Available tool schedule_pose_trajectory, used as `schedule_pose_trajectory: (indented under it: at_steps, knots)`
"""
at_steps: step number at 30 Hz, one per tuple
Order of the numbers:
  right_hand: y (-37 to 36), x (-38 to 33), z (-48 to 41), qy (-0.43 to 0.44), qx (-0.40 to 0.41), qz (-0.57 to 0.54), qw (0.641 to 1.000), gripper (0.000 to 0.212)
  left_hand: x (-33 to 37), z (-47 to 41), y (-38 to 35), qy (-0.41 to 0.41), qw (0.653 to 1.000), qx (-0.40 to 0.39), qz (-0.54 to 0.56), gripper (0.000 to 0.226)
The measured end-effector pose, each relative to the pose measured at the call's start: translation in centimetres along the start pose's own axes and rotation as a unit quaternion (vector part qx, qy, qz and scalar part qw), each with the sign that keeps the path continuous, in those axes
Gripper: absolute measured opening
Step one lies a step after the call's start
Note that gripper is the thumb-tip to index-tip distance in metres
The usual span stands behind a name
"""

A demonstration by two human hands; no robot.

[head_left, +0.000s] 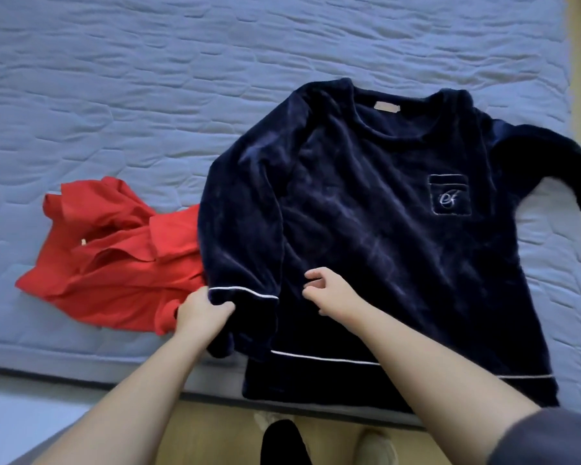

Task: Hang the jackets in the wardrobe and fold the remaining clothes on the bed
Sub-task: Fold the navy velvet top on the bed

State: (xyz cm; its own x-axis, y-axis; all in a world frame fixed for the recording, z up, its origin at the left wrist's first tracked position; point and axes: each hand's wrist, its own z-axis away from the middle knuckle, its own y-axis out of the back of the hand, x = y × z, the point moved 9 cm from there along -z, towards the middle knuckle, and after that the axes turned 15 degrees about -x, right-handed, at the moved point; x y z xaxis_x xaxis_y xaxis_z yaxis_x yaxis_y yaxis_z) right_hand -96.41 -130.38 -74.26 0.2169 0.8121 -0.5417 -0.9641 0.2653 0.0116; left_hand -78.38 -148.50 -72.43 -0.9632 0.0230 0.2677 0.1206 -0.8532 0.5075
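Note:
A dark navy plush top (376,209) with white piping and a small chest pocket lies face up on the bed, neck away from me, its hem hanging over the near edge. Its left sleeve lies folded down along the body. My left hand (200,312) grips the cuff of that sleeve at the white piping. My right hand (329,290) hovers just above the top's lower front, fingers loosely curled, holding nothing. A crumpled red garment (114,263) lies to the left, partly under the navy sleeve.
The bed is covered by a light blue quilted cover (215,78) that stretches far back and left. Wooden floor (222,431) and my feet show below the bed's near edge. A strip of floor runs along the right side.

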Motion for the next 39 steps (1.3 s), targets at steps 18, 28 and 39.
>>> schedule_pose_trajectory:
  at_steps: [18,28,39]
  knots:
    - [-12.3,-27.4,-8.5,0.130,-0.102,0.104,0.981,0.034,5.1,-3.0,43.0,-0.108,0.929,0.354,-0.014,0.039]
    - [5.8,-5.4,-1.8,-0.025,0.237,0.211,0.948,0.032,6.9,-1.8,7.8,-0.300,0.951,0.042,-0.060,0.019]
    - [16.9,15.1,9.7,-0.131,0.370,0.125,0.911,0.031,0.5,1.7,-10.9,-0.046,0.994,-0.026,-0.097,0.032]
